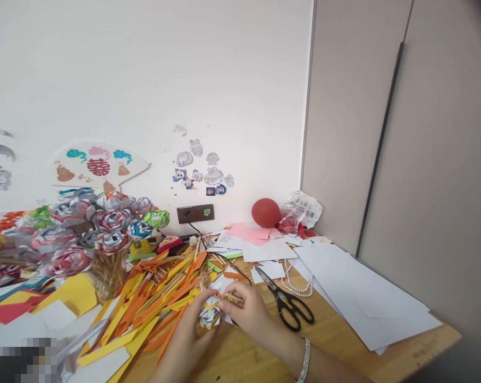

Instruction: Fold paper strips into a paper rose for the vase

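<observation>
A folded paper flower (210,317), white with yellow and a bit of orange, sits between my two hands low in the middle of the view. My left hand (193,325) curves around its left side, thumb below and fingers above. The fingertips of my right hand (246,308) pinch the flower's upper right edge; something thin and tan, perhaps a stick, shows by those fingers. Part of the flower is hidden behind the fingers. Black-handled scissors (286,302) lie open on the table just right of my right hand.
Orange and yellow paper strips (160,298) spread across the left of the wooden table (248,359). Finished paper flowers (115,219) stand bunched behind them. On the right are white sheets (363,298), a bead string (300,291) and a red balloon (266,213). A black cable (228,259) runs to the wall socket.
</observation>
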Action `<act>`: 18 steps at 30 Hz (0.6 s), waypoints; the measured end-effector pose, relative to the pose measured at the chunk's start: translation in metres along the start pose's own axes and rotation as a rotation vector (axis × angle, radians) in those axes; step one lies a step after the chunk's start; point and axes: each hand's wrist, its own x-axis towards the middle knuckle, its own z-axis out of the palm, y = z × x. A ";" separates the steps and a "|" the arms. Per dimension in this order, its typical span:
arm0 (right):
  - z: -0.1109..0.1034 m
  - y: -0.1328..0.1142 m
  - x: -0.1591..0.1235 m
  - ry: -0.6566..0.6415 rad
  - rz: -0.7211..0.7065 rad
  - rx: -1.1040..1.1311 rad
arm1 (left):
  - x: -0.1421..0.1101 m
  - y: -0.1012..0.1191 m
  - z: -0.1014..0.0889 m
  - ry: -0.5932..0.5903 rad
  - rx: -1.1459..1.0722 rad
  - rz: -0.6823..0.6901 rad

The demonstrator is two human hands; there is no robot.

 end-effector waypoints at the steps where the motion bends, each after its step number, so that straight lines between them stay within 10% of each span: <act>1: 0.000 -0.001 0.000 0.003 -0.004 -0.022 | 0.000 0.001 0.000 0.005 0.010 0.003; 8: -0.001 -0.009 -0.008 0.137 -0.311 -0.587 | -0.001 0.002 -0.004 0.055 0.191 0.080; 18: 0.001 -0.007 -0.001 -0.014 -0.053 -0.041 | -0.003 0.008 -0.007 0.056 0.228 0.119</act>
